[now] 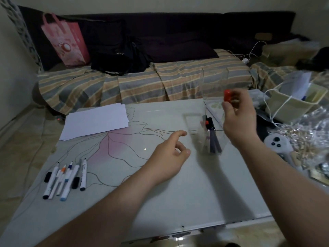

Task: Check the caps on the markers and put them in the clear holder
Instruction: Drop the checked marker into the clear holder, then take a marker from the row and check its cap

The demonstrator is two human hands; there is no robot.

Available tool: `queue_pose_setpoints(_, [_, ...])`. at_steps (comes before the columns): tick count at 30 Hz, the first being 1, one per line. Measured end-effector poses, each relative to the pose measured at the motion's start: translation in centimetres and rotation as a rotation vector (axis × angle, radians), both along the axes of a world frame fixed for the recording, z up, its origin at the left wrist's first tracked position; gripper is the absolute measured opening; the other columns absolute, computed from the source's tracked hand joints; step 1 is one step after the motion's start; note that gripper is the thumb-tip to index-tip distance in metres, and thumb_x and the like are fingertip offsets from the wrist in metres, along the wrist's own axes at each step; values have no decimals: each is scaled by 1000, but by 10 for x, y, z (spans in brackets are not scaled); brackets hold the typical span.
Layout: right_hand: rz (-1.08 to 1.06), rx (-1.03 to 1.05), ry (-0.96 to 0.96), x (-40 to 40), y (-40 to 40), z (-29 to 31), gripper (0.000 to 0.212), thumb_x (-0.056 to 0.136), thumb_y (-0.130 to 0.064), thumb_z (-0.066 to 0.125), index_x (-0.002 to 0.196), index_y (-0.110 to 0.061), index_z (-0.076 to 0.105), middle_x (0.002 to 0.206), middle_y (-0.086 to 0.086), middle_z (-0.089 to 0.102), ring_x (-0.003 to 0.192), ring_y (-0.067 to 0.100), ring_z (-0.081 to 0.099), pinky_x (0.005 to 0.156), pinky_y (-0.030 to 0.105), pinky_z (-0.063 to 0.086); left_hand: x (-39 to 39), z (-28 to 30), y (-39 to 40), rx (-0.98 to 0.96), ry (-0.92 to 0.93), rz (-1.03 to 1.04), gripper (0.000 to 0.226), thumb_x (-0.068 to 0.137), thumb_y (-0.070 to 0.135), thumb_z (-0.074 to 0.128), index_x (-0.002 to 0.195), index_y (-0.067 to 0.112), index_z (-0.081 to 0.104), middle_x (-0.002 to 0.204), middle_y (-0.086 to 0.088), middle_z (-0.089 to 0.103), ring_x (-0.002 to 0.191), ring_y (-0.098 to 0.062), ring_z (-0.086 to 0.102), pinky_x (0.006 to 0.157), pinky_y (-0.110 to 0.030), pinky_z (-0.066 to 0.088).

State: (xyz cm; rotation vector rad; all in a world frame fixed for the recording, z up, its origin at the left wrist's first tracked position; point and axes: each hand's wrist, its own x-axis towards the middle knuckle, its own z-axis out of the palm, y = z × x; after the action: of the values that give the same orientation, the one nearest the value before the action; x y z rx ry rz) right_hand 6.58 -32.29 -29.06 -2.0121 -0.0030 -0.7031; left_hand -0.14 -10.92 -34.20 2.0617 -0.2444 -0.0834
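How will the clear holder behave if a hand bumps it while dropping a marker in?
The clear holder looks tall, narrow and thin-walled, so it is probably light and may tip. The table looks glossy, so it could also slide. The markers already inside it lean to one side, which may shift its balance.

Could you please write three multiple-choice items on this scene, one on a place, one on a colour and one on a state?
1. Where do the loose markers lie on the table?
A. near left
B. far right
C. centre

2. What colour is the cap end of the marker in the right hand?
A. blue
B. red
C. green

3. How is the left hand?
A. gripping a marker
B. flat on the paper
C. loosely curled, holding nothing

Answers: 1 A, they lie in a row by the near left edge; 2 B, a red end sticks out above the fingers; 3 C, nothing shows in its fingers beside the holder.
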Motion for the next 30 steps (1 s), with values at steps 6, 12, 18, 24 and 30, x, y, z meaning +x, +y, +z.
queue_pose_setpoints(6, [80,-255,208,2,-18,-29,32,102,-25,56,127,-41,45,116,-4,67,108,22,62,91,51,55,2,-10,-12,162,-13,-81,34,95,30,60,127,40,58,105,15,61,81,-2,59,79,-20,48])
queue_pose_setpoints(12, [37,-611,393,8,-30,-49,28,103,-34,43,129,-46,41,102,11,57,92,34,53,79,51,53,5,-15,-15,197,-7,-100,30,96,29,60,124,40,60,105,16,60,80,1,57,73,-13,43])
queue_pose_setpoints(18, [51,-751,428,3,-40,-51,55,97,-17,36,143,-40,56,128,-1,67,103,23,41,80,42,41,8,-18,-12,235,-19,-106,27,96,29,60,121,39,65,107,16,61,87,0,60,75,-10,41])
queue_pose_setpoints(24, [6,-744,218,-2,-21,-48,46,94,-15,47,136,-25,63,128,5,64,107,30,49,93,47,45,9,-15,8,295,-35,-87,22,96,30,59,113,40,69,106,18,60,90,4,60,72,-4,40])
queue_pose_setpoints(30, [288,-716,180,-19,71,-56,37,93,-16,53,125,-29,68,124,-2,61,116,23,53,97,41,47,8,-18,81,446,31,41,21,93,31,62,111,36,72,106,14,67,86,2,62,80,-21,47])
